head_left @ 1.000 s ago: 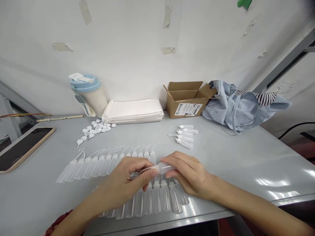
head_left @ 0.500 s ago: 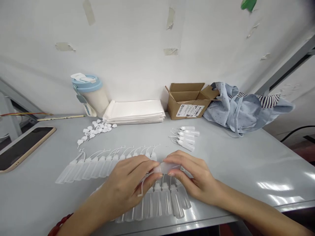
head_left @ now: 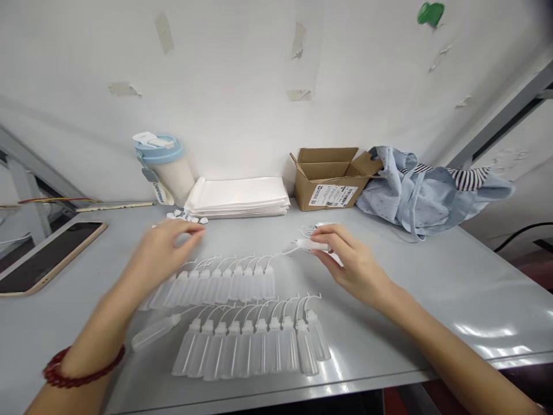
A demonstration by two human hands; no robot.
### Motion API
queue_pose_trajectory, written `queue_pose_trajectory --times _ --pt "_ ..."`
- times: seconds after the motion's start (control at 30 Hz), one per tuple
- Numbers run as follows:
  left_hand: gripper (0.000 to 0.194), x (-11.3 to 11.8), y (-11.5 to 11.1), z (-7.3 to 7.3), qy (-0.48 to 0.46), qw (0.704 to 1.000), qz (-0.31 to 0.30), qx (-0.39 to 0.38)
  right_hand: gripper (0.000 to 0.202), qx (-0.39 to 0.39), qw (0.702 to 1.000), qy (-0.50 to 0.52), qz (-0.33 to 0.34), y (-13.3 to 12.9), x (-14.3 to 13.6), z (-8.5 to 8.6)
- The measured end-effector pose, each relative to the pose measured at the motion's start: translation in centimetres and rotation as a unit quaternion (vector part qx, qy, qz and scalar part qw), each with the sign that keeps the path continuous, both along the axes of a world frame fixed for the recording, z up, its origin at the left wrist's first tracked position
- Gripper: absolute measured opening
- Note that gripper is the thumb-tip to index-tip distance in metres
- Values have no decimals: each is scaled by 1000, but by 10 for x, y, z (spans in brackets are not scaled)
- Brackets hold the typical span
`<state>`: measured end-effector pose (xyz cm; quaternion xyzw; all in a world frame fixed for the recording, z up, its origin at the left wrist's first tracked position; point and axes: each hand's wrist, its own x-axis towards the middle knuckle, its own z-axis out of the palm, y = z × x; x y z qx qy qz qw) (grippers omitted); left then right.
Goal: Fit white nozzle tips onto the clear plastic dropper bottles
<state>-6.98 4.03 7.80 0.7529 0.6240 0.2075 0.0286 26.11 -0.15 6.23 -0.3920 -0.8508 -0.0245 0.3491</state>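
My right hand [head_left: 345,259] pinches a small translucent squeeze bottle [head_left: 307,245] above the table, its narrow tip and thin strap pointing left. My left hand [head_left: 166,245], slightly blurred, hovers in front of a pile of small white caps [head_left: 188,217] and hides part of it; thumb and forefinger are a little apart, with nothing visible between them. Below my hands lie two rows of translucent bottles with strap caps, a far row [head_left: 220,285] and a near row [head_left: 246,349]. One loose bottle [head_left: 155,332] lies askew left of the near row.
Along the wall stand a blue-lidded cup [head_left: 173,176], a stack of white sheets or envelopes [head_left: 237,196], an open cardboard box [head_left: 330,178] and a light blue cloth bundle [head_left: 423,196]. A phone [head_left: 52,256] lies at left. Small bottles lie partly behind my right hand.
My hands have parted: the left moved up and left to the white caps, the right moved up and right with a bottle. The near row and the loose bottle now show.
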Motion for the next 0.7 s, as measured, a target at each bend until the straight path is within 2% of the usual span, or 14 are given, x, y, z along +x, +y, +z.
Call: queue_pose_trajectory --times 0.1,0.23,0.4,0.53,0.6,0.7 --pt "35 -29 19 17 37 997 74 3 14 12 1000 -10 -3 3 5 -1" --pt "30 -45 39 30 83 988 125 -43 14 -41 998 -41 0 1 6 -2" --pt "30 -58 44 18 103 977 160 -93 15 -137 981 -132 -34 4 10 0" --pt "29 -71 38 7 105 977 161 -96 16 -154 968 -189 -58 6 10 2" --pt "30 -71 35 4 101 980 146 -86 17 -146 967 -199 -64 6 9 2" --pt "33 -61 32 0 91 990 82 -71 16 -140 964 -211 -76 6 8 2"
